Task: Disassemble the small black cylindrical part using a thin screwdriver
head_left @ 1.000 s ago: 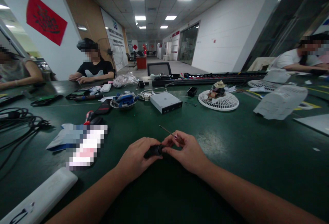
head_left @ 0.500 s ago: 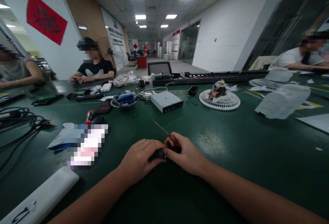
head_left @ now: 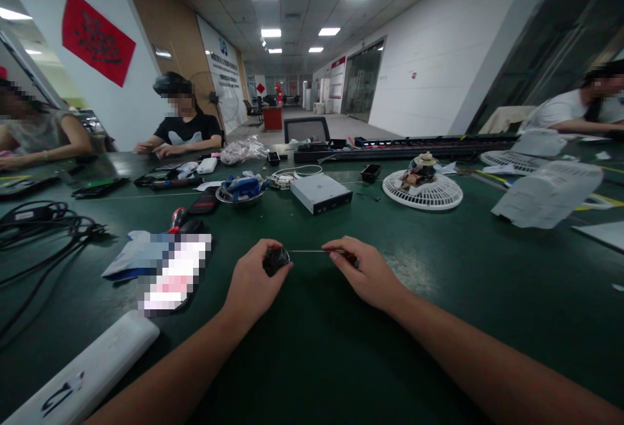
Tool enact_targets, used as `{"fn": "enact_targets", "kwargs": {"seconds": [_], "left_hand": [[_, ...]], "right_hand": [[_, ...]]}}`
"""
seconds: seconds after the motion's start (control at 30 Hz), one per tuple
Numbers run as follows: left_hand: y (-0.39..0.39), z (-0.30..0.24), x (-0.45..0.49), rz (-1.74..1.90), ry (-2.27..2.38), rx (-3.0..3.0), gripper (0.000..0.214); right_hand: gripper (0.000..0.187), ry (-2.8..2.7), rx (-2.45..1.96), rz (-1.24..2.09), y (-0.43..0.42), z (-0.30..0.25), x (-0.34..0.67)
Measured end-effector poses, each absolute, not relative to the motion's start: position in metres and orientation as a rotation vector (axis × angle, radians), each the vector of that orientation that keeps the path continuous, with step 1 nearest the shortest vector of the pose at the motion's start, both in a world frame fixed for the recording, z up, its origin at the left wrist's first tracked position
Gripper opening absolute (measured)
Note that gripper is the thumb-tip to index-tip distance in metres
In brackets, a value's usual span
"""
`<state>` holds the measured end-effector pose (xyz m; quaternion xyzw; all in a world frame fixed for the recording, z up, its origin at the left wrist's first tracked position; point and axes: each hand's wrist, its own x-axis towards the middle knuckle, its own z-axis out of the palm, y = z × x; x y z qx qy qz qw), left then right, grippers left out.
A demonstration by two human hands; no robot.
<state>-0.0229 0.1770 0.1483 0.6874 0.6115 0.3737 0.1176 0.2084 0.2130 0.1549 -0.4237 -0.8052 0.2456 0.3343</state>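
Between the thumb and fingers of my left hand (head_left: 253, 279) is a small dark round part (head_left: 277, 260), its kind too unclear to name. My right hand (head_left: 359, 270) is closed around the handle of a screwdriver (head_left: 307, 251). The thin metal shaft points left, level with the table, and its tip is at the dark part's right edge; whether it touches or enters the part I cannot tell. Fingers hide most of the handle. Both hands are just above the green table (head_left: 312, 340).
Beyond my hands stand an optical drive (head_left: 322, 193), a bowl with blue items (head_left: 240, 190) and a white fan grille (head_left: 422, 191). To the left lie black cables (head_left: 43, 230), a blue-white packet (head_left: 131, 256) and a long white casing (head_left: 88, 373). Other people sit around the table.
My hands have moved apart. The screwdriver has swung from pointing up and away to lying level, its tip now at the dark part. The view has shifted slightly.
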Motion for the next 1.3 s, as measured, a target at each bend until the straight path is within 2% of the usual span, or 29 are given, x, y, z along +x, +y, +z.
{"fn": "enact_targets", "kwargs": {"seconds": [0.3, 0.87, 1.3], "left_hand": [[0.175, 0.145, -0.020, 1.060, 1.592, 2.210, 0.030], [0.174, 0.146, -0.020, 0.927, 1.453, 2.371, 0.030], [0.174, 0.146, -0.019, 0.968, 1.556, 2.329, 0.032]], "right_hand": [[0.023, -2.190, -1.094, 0.546, 0.210, 0.157, 0.208], [0.016, -2.128, -1.023, 0.672, 0.204, 0.163, 0.208], [0.014, -2.075, -1.260, 0.607, 0.202, 0.162, 0.204]]}}
